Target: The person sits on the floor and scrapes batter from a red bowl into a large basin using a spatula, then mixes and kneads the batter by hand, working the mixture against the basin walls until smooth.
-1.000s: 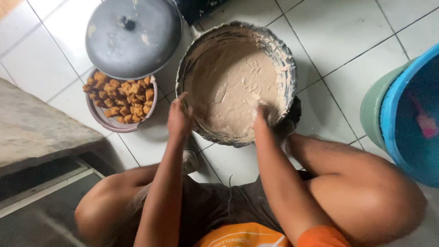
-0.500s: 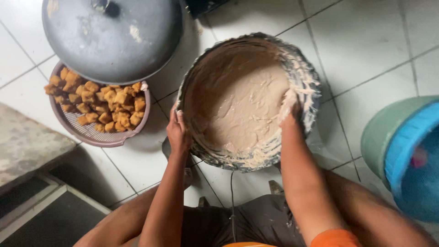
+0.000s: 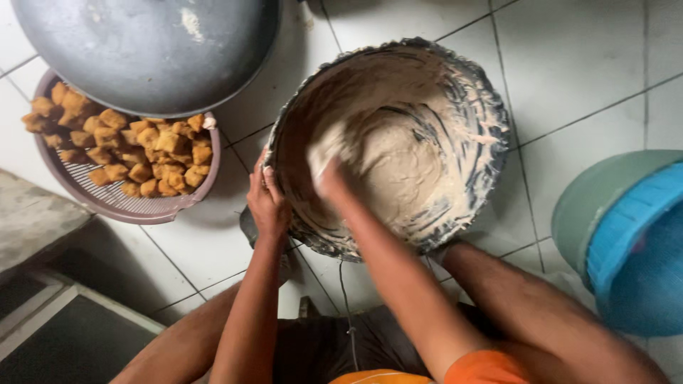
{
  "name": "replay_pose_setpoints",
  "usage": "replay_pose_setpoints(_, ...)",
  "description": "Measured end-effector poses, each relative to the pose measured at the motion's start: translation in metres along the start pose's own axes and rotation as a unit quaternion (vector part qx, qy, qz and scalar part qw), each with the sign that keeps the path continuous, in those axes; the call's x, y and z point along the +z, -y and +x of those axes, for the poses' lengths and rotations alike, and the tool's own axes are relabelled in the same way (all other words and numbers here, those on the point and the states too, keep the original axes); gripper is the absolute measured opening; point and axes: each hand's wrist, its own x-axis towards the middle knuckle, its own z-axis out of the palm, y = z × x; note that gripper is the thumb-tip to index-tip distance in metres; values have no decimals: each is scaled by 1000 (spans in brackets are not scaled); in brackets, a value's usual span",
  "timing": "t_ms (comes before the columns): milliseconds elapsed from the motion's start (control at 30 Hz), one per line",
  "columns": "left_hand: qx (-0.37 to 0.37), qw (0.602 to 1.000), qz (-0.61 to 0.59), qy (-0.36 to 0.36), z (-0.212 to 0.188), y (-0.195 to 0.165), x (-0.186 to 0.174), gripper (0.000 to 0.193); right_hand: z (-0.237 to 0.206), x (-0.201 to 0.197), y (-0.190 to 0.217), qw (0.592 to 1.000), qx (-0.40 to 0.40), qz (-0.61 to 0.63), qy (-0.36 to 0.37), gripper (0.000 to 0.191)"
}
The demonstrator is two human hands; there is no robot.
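A large smeared basin (image 3: pixel 491 121) of pale batter (image 3: pixel 405 163) sits on the tiled floor (image 3: pixel 569 64) at frame centre. The left hand (image 3: pixel 267 203) grips its near-left rim; the right hand (image 3: pixel 329 178), blurred, is sunk in batter, so its spread cannot be told. A basket of fried cubes (image 3: pixel 128 153) lies upper left.

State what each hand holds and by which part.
The left hand grips the batter bowl by its near-left rim. The right hand holds nothing; it is in the batter.
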Motion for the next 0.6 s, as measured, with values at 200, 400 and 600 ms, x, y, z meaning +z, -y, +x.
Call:
replay_pose_setpoints(200,32,999,2,6,-1,0,-3,41,-64,-15,-32,984,0,157,-78,36)
replay_pose_setpoints(400,53,998,17,-10,1,7,-3,41,-44,-57,-130,847,377,125,-353,30)
replay_pose_setpoints(600,65,997,22,-19,1,11,4,40,2,-69,-128,892,396,112,-185,24)
